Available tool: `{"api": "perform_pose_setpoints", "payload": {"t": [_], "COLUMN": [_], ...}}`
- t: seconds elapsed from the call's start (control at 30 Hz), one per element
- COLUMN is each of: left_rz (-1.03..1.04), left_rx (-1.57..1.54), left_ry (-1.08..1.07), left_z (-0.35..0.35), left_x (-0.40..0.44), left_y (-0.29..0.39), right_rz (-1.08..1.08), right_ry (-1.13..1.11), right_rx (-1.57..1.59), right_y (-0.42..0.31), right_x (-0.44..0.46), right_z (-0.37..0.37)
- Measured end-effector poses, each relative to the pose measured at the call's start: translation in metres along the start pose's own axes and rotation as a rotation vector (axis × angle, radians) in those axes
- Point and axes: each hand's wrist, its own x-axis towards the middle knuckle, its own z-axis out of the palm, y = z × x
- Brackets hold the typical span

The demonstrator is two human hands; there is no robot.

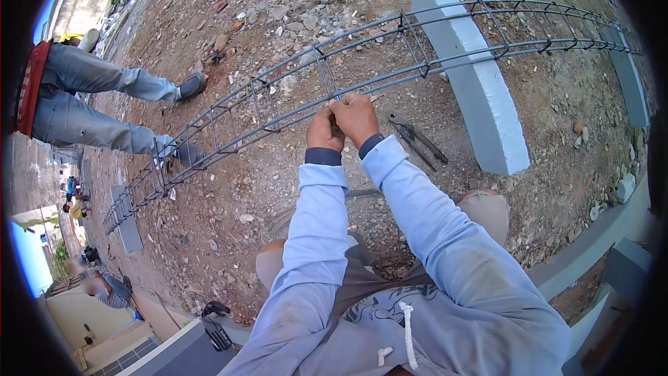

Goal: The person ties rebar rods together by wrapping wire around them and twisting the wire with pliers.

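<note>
A long rebar cage (pixel 278 122) of thin steel bars and stirrups runs across the view, resting on grey blocks. At its near lower bar, by a stirrup, my left hand (pixel 325 132) and my right hand (pixel 354 120) meet, with fingers closed and pressed close together. Whatever lies between the fingertips is too small to make out. Dark-handled pliers (pixel 419 142) lie on the ground to the right of my hands, below the cage.
A big grey block (pixel 473 76) supports the cage at right, another (pixel 628 76) farther right, a third (pixel 125 219) at lower left. A person in jeans (pixel 104 97) stands at the cage's left part. Stony soil (pixel 229 237) lies beneath.
</note>
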Motion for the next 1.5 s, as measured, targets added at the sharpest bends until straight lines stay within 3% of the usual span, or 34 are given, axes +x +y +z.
{"api": "perform_pose_setpoints", "payload": {"t": [0.13, 0.27, 0.4, 0.5, 0.63, 0.83, 1.0, 1.33, 1.5], "left_rz": [-0.018, 0.064, 0.091, 0.072, 0.123, 0.024, 0.100, 0.082, 0.197], "left_rx": [0.097, 0.215, 0.036, -0.148, -0.165, -0.211, -0.202, -0.063, -0.044], "left_ry": [-0.022, 0.085, -0.152, -0.125, -0.114, 0.052, -0.016, -0.070, -0.108], "left_z": [0.001, -0.004, -0.006, 0.008, 0.011, 0.025, 0.022, 0.016, 0.011], "left_x": [-0.004, 0.007, -0.001, -0.011, -0.006, 0.000, 0.000, -0.013, -0.013], "left_y": [0.013, 0.015, 0.021, 0.026, 0.018, 0.020, 0.016, 0.017, 0.003], "right_rz": [0.019, -0.008, 0.037, 0.039, 0.027, 0.047, 0.043, -0.045, -0.269], "right_ry": [-0.008, -0.012, -0.061, -0.090, -0.064, -0.046, -0.056, -0.039, -0.119], "right_rx": [-0.011, -0.050, -0.052, -0.081, -0.049, -0.017, -0.106, -0.227, -0.457], "right_y": [-0.002, -0.003, 0.000, -0.004, 0.003, 0.004, -0.005, -0.014, -0.027], "right_x": [-0.003, -0.002, -0.002, -0.004, -0.004, -0.005, -0.008, -0.031, -0.042], "right_z": [0.000, 0.000, -0.003, -0.009, -0.006, -0.011, -0.017, -0.022, -0.033]}}
